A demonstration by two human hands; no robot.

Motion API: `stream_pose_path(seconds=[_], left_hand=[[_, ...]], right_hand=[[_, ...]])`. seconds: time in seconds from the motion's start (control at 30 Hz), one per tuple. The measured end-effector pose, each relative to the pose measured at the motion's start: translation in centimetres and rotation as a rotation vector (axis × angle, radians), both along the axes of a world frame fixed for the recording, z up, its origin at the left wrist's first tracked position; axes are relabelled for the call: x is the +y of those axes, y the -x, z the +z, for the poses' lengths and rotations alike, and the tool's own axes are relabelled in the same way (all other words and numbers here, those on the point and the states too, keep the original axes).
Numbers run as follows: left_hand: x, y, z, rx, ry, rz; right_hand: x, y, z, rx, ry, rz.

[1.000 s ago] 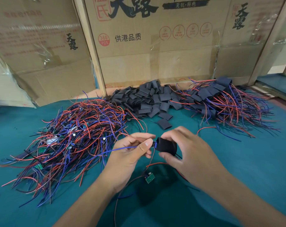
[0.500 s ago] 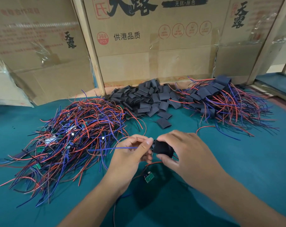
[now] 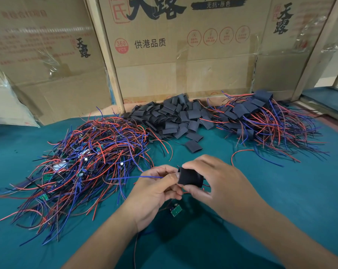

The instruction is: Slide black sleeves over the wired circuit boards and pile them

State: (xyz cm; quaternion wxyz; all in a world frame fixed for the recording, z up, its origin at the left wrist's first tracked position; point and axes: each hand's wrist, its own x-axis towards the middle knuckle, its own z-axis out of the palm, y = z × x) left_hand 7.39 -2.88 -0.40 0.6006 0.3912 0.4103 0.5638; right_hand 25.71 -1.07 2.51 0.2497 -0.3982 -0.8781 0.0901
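**Sleeve held between two hands above the bench**

Held at centre, just above the teal bench (image 3: 280,200): one black sleeve (image 3: 190,178), gripped from the right by the right hand (image 3: 218,183), fingers (image 3: 198,165) curled over its top and thumb under its lower edge. Pressed against the sleeve's left end, the thumb of the left hand (image 3: 156,193), pinching a blue wire (image 3: 133,177) that runs off to the left. Hidden inside the sleeve or behind the thumbs, whatever board is in it; only red wire ends showing at the sleeve's right edge. Below the hands, partly in their shadow, a small green circuit board (image 3: 176,210), its leads hard to follow.

To the left, a broad tangle of wired boards (image 3: 83,167), red and blue strands overlapping, a few green boards and capacitors barely picked out among them. Behind, against the back wall, a heap of loose sleeves (image 3: 174,117), with one stray sleeve (image 3: 193,146) lying apart nearer the hands. To the right, a pile of sleeved boards (image 3: 257,117), wires fanning outward.

Along the back, cardboard boxes (image 3: 183,55) with printed characters, tops cut off by the frame, divided by a wooden post (image 3: 106,61). Both forearms cut off at the lower edge.
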Motion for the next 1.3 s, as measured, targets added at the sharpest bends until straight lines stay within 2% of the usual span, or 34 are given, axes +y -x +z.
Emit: stream_pose_path(seconds=[0.07,0.2,0.3,0.4,0.83,1.03,1.1,1.2,1.3], left_hand=[[0.0,0.1,0.0,-0.005,-0.006,0.008],[0.0,0.3,-0.1,0.011,-0.021,-0.016],[-0.2,0.3,-0.1,0.031,-0.021,-0.083],[-0.3,0.3,-0.1,0.042,-0.026,-0.13],[-0.5,0.8,0.0,0.134,0.0,-0.235],[-0.5,0.9,0.2,0.103,-0.045,-0.258],[-0.2,1.2,0.4,0.082,-0.06,-0.219],[0.2,1.9,0.6,0.045,-0.075,-0.109],[0.7,2.4,0.6,0.018,-0.071,-0.021]], right_hand=[[0.5,-0.6,0.0,0.17,0.174,0.02],[1.8,-1.8,0.7,0.392,0.678,0.054],[1.8,-2.0,0.7,0.477,0.856,0.105],[1.6,-2.0,0.8,0.445,0.935,0.173],[1.0,-1.8,1.1,0.402,1.017,0.218],[1.5,-2.2,1.3,0.432,1.02,0.242],[2.4,-2.9,1.6,0.52,0.988,0.179],[5.7,-4.4,2.5,0.664,0.855,-0.043],[11.9,-6.6,4.5,0.558,0.545,-0.313]])
